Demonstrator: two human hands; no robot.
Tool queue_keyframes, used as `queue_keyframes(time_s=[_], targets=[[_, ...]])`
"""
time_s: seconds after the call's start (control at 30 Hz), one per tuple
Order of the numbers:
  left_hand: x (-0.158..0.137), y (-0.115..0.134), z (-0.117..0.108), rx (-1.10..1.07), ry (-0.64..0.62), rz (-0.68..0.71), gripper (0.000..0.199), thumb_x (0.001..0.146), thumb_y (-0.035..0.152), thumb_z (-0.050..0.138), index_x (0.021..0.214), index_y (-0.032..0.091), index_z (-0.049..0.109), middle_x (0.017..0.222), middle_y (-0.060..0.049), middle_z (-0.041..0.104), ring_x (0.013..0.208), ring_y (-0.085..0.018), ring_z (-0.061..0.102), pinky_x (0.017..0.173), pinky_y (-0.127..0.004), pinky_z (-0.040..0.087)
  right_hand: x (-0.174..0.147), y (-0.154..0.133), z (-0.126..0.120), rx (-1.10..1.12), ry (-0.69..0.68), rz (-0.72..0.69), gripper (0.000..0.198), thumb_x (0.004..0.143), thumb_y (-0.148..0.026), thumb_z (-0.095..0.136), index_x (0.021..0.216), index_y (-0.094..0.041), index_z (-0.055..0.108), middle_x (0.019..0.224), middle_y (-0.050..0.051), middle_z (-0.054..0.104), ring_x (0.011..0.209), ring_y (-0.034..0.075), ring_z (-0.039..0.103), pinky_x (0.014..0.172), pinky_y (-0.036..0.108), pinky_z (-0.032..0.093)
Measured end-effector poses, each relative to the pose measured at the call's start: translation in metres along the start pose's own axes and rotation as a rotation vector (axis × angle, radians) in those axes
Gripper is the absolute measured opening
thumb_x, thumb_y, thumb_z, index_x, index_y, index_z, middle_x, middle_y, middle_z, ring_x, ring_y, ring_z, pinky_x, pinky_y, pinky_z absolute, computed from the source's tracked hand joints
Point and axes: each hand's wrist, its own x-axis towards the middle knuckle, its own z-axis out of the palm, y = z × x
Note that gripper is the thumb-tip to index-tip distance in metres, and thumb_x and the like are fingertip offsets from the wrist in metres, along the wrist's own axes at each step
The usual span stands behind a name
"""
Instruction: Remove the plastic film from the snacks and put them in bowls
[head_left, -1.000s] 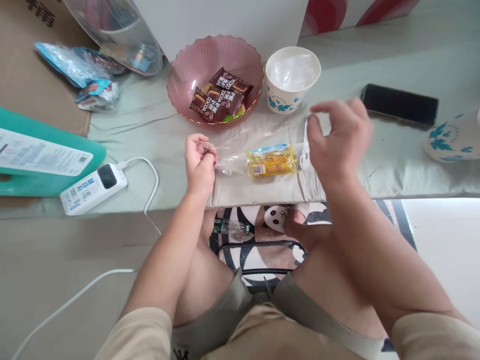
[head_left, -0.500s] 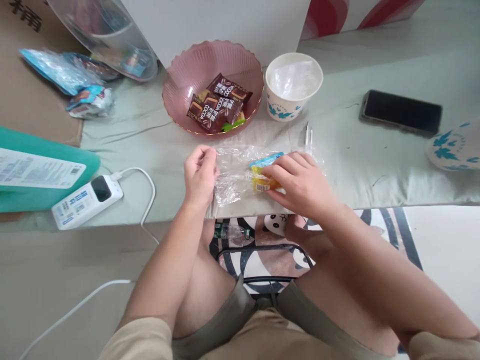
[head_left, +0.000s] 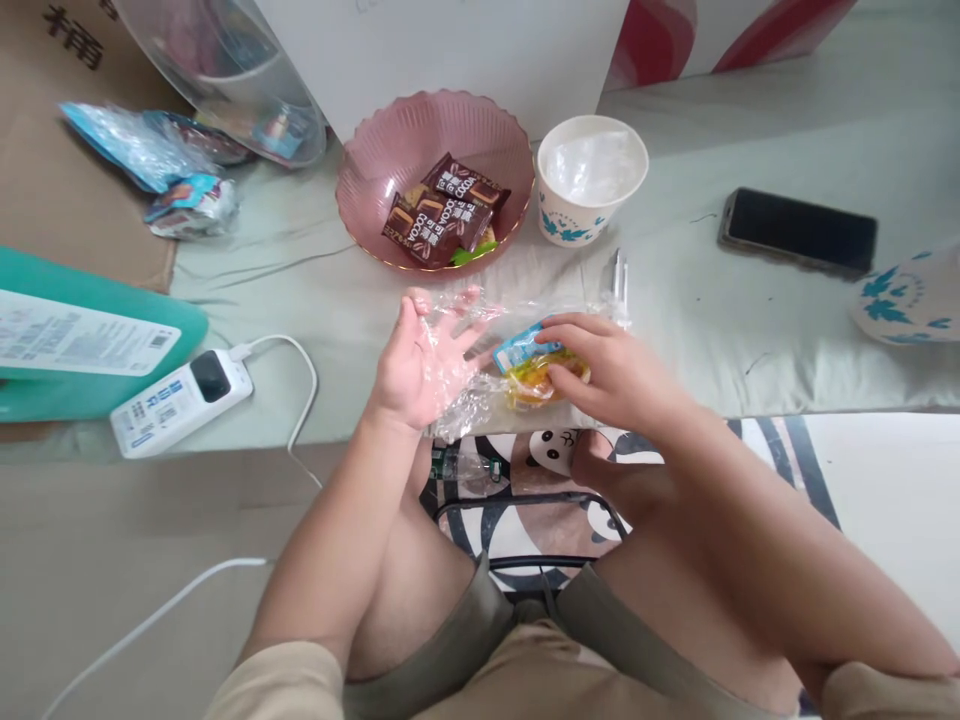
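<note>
My left hand (head_left: 429, 365) is turned palm up with its fingers spread, and a crinkled clear plastic bag (head_left: 472, 398) lies across the palm and fingers. My right hand (head_left: 611, 370) curls over two small snack packets, one blue (head_left: 519, 347) and one yellow-orange (head_left: 531, 380), at the bag's right part. Whether the packets are inside the bag or under it is hard to make out. Just behind the hands stands a pink scalloped bowl (head_left: 367, 215) with several brown cocoa snack packets (head_left: 450, 212) and a green one in it.
Right of the bowl is a paper cup (head_left: 574, 222) with clear plastic inside; a slim silver tool (head_left: 619, 280) lies before it. A phone (head_left: 799, 230) and another cup (head_left: 911, 298) are further right. At left are a power bank (head_left: 180, 405), its cable, and a green jug (head_left: 97, 300).
My left hand has opened from a closed grip at the bag's edge, turning palm up with fingers spread. The bag has bunched, and more of the packets shows beside my right hand.
</note>
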Motion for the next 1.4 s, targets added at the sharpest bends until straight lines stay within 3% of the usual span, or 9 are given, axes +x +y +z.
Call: queue_keyframes(time_s=[0.2, 0.3, 0.5, 0.63, 0.8, 1.0, 1.1, 1.2, 1.4], targets=[[0.006, 0.0, 0.0, 0.058, 0.177, 0.11, 0.053, 0.1, 0.072, 0.037, 0.098, 0.029, 0.068, 0.105, -0.008, 0.071, 0.11, -0.028, 0.072, 0.075, -0.042, 0.061, -0.002, -0.005, -0.002, -0.003, -0.158, -0.087, 0.052, 0.088, -0.028, 0.056, 0.138, -0.015, 0.059, 0.16, 0.021, 0.046, 0.141, 0.038, 0.054, 0.111, 0.056, 0.051], [0.007, 0.001, -0.003, 0.052, 0.159, 0.093, 0.054, 0.101, 0.072, 0.034, 0.099, 0.029, 0.068, 0.109, -0.008, 0.071, 0.114, -0.027, 0.072, 0.075, -0.04, 0.06, -0.002, -0.006, -0.004, -0.01, -0.208, -0.113, 0.059, 0.085, -0.027, 0.058, 0.143, -0.017, 0.054, 0.163, 0.023, 0.039, 0.15, 0.041, 0.043, 0.114, 0.059, 0.047], [0.005, 0.01, -0.008, 0.037, 0.069, 0.058, 0.054, 0.099, 0.076, 0.035, 0.102, 0.032, 0.067, 0.112, -0.006, 0.069, 0.115, -0.025, 0.07, 0.074, -0.038, 0.061, -0.004, -0.008, -0.006, 0.002, -0.196, -0.066, 0.075, 0.078, -0.024, 0.065, 0.15, -0.019, 0.046, 0.142, 0.021, 0.05, 0.124, 0.034, 0.06, 0.1, 0.05, 0.057], [0.007, 0.016, -0.006, -0.282, 0.085, -0.081, 0.051, 0.105, 0.064, 0.031, 0.093, 0.029, 0.065, 0.118, -0.003, 0.07, 0.126, -0.023, 0.066, 0.089, -0.044, 0.06, -0.005, -0.008, -0.004, -0.023, -0.174, -0.003, 0.05, 0.086, -0.031, 0.062, 0.134, -0.019, 0.057, 0.123, 0.015, 0.057, 0.094, 0.024, 0.064, 0.078, 0.038, 0.058], [0.01, 0.018, -0.004, -0.828, 0.219, -0.098, 0.044, 0.108, 0.048, 0.04, 0.081, 0.024, 0.064, 0.104, 0.004, 0.073, 0.124, -0.019, 0.067, 0.115, -0.057, 0.044, -0.006, -0.013, -0.001, -0.137, -0.169, -0.07, 0.033, 0.089, -0.02, 0.052, 0.12, -0.022, 0.061, 0.129, 0.011, 0.063, 0.105, 0.025, 0.065, 0.077, 0.034, 0.052], [0.006, 0.017, -0.003, -0.879, 0.198, -0.127, 0.04, 0.106, 0.048, 0.047, 0.08, 0.024, 0.065, 0.097, 0.005, 0.075, 0.115, -0.021, 0.07, 0.114, -0.063, 0.043, -0.012, -0.029, 0.0, -0.359, -0.246, -0.022, 0.032, 0.087, -0.021, 0.059, 0.118, -0.022, 0.06, 0.13, 0.007, 0.068, 0.113, 0.028, 0.066, 0.073, 0.037, 0.051], [0.004, 0.018, -0.001, -0.865, 0.202, -0.13, 0.038, 0.106, 0.047, 0.049, 0.079, 0.023, 0.064, 0.096, 0.004, 0.076, 0.114, -0.021, 0.07, 0.114, -0.061, 0.043, -0.015, -0.029, 0.001, -0.37, -0.238, -0.04, 0.046, 0.088, -0.023, 0.066, 0.133, -0.026, 0.057, 0.132, 0.007, 0.068, 0.117, 0.03, 0.066, 0.077, 0.038, 0.052], [0.004, 0.02, -0.003, -0.852, 0.223, -0.139, 0.039, 0.106, 0.047, 0.048, 0.078, 0.024, 0.064, 0.094, 0.006, 0.076, 0.112, -0.019, 0.07, 0.114, -0.06, 0.044, -0.015, -0.023, 0.001, -0.29, -0.257, -0.023, 0.047, 0.092, -0.024, 0.067, 0.137, -0.031, 0.058, 0.13, 0.007, 0.068, 0.114, 0.03, 0.067, 0.078, 0.038, 0.052], [0.005, 0.022, -0.014, -0.89, 0.242, -0.111, 0.043, 0.108, 0.045, 0.044, 0.075, 0.027, 0.064, 0.091, 0.008, 0.075, 0.11, -0.017, 0.068, 0.115, -0.065, 0.04, -0.013, -0.007, -0.002, 0.268, -0.328, -0.007, 0.033, 0.087, -0.024, 0.073, 0.119, -0.025, 0.065, 0.127, 0.007, 0.068, 0.111, 0.022, 0.069, 0.092, 0.034, 0.055]])
